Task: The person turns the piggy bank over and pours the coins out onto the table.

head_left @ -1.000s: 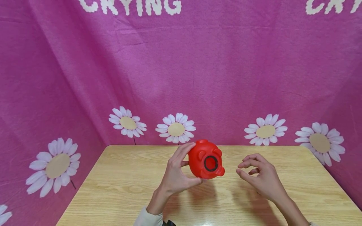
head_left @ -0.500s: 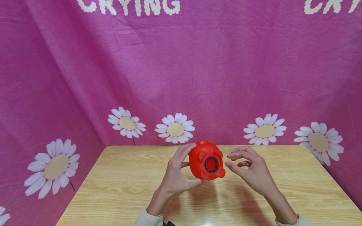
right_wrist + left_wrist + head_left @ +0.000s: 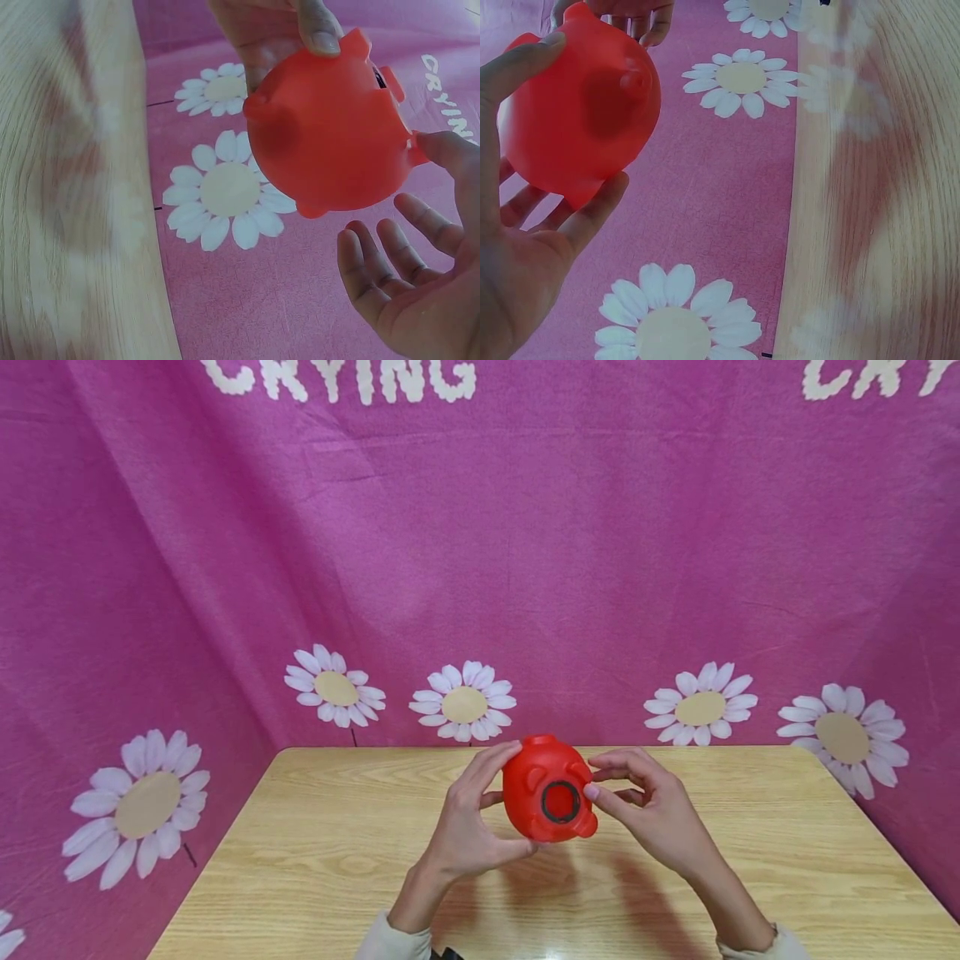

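Observation:
A round red piggy bank [image 3: 521,810] with stubby projections hangs above the tabletop. A dark-rimmed round opening [image 3: 561,802] faces the head camera, with red showing inside the ring. My left hand [image 3: 467,831] grips the bank from the left, fingers at its upper side and thumb below. On the other side, my right hand [image 3: 663,822] has its thumb and forefinger at the bank's right edge. In the right wrist view, the right thumb [image 3: 442,150] meets a small projection [image 3: 417,148], while the other fingers [image 3: 364,277] curve loosely below the bank.
A light wood-grain table [image 3: 337,843] lies under both hands. Pink fabric [image 3: 525,552] printed with white daisies and lettering hangs behind it and along its sides. Something small and black [image 3: 450,954] shows by the left sleeve [image 3: 393,941].
My right hand has moved left from clear of the piggy bank to its right edge, where thumb and forefinger meet it. The left hand still holds the bank almost in place.

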`<state>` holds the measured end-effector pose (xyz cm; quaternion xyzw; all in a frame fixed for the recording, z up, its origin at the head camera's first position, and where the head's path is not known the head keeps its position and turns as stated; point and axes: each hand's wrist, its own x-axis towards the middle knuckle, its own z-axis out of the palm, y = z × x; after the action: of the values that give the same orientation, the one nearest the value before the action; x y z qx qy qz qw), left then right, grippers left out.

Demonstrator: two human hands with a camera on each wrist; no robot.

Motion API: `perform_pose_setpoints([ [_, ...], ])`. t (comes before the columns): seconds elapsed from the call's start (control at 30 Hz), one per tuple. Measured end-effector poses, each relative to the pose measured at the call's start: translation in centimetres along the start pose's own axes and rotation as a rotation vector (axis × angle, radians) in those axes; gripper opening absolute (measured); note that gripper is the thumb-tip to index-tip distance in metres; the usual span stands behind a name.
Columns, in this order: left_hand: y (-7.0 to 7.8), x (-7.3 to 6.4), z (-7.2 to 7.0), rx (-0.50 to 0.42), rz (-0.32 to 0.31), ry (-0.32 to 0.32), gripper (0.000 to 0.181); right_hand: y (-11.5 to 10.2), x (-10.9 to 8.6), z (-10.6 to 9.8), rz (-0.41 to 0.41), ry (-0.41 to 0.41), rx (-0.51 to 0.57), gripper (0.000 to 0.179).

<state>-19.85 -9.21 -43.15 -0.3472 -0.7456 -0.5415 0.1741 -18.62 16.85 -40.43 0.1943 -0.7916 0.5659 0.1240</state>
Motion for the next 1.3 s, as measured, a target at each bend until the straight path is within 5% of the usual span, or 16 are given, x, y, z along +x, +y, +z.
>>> perform_pose_setpoints([
  [1.3, -0.2, 0.0, -0.3, -0.092, 0.021, -0.082, 0.096, 1.0, -0.4, 0.4, 0.209, -0.333, 0.325, 0.05],
])
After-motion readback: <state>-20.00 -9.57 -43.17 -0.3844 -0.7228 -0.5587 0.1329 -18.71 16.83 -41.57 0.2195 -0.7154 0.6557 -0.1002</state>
